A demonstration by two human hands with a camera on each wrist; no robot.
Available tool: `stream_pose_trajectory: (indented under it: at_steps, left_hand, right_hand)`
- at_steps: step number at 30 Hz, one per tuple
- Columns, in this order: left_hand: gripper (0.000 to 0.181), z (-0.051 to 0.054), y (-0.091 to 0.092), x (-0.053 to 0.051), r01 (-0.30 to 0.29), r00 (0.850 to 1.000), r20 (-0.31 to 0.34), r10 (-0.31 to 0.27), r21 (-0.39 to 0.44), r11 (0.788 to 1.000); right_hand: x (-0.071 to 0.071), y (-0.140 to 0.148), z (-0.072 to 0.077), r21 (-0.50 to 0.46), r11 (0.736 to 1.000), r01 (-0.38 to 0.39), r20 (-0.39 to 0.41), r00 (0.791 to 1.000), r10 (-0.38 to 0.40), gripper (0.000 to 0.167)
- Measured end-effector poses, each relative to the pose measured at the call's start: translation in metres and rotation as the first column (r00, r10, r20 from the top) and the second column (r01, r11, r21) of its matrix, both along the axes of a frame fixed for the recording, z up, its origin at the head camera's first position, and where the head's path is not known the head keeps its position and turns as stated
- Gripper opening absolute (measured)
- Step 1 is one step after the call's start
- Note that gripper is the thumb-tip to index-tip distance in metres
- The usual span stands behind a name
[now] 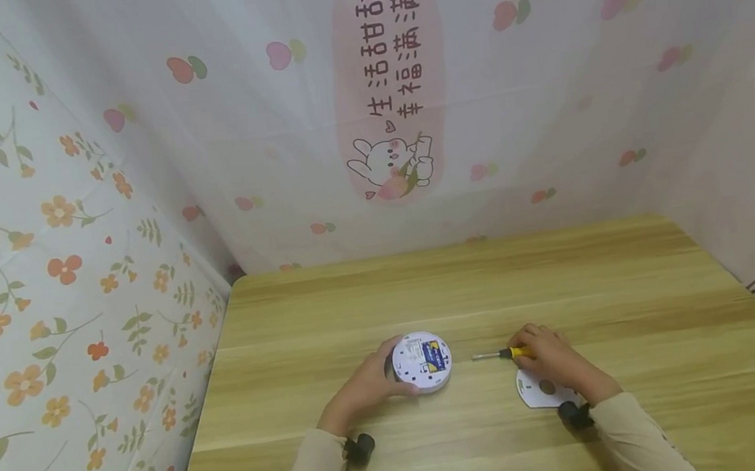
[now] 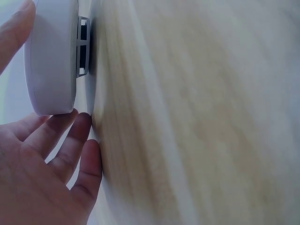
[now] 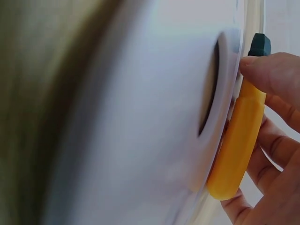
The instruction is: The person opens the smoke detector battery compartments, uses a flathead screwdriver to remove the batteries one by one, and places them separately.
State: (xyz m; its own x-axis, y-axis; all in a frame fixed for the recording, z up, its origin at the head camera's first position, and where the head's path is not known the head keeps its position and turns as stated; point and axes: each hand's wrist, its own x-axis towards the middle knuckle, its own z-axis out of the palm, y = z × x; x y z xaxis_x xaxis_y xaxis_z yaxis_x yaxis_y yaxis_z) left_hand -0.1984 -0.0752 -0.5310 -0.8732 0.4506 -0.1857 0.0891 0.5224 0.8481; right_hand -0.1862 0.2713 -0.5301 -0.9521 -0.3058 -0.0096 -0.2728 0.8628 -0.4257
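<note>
My left hand [image 1: 372, 378] grips a round white smoke detector [image 1: 416, 377] by its rim, thumb on the near side and fingers on the far side. Its back faces up, with printed text and a blue and yellow patch that looks like a battery. In the left wrist view, a vented dome [image 2: 83, 47] shows on the side toward the table. My right hand [image 1: 546, 356] pinches a screwdriver [image 3: 239, 140] by its yellow handle, its metal shaft pointing left. Under that hand lies a flat white mounting plate [image 1: 531, 393] with a round hole, partly hidden.
The wooden table [image 1: 455, 281] reaches back to a printed curtain [image 1: 264, 139]. A floral cloth [image 1: 72, 307] hangs along the left side. Each wrist wears a small black camera, one of them the left wrist camera [image 1: 360, 449].
</note>
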Motion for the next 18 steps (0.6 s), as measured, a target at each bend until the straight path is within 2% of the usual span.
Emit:
stream_pose_trajectory:
  at_steps: [7,12,18]
  left_hand:
    - [0.099,0.0032,-0.0012,0.0031,-0.014,1.000,0.020,0.014,-0.006,1.000]
    - [0.096,0.0054,-0.0025,0.0048,-0.011,1.000,0.007,0.011,-0.006,1.000]
    - [0.087,0.0052,-0.0055,0.0052,-0.004,1.000,-0.023,0.005,0.034,0.999]
  right_hand:
    - [0.0002,0.0005,-0.0002,-0.008,1.000,-0.012,-0.026,1.000,0.012,0.018]
    - [0.0021,0.0011,0.0012,-0.039,0.999,-0.025,-0.024,0.999,0.024,0.019]
    - [0.0037,0.0010,0.0036,-0.074,0.997,-0.033,0.007,0.999,0.034,0.020]
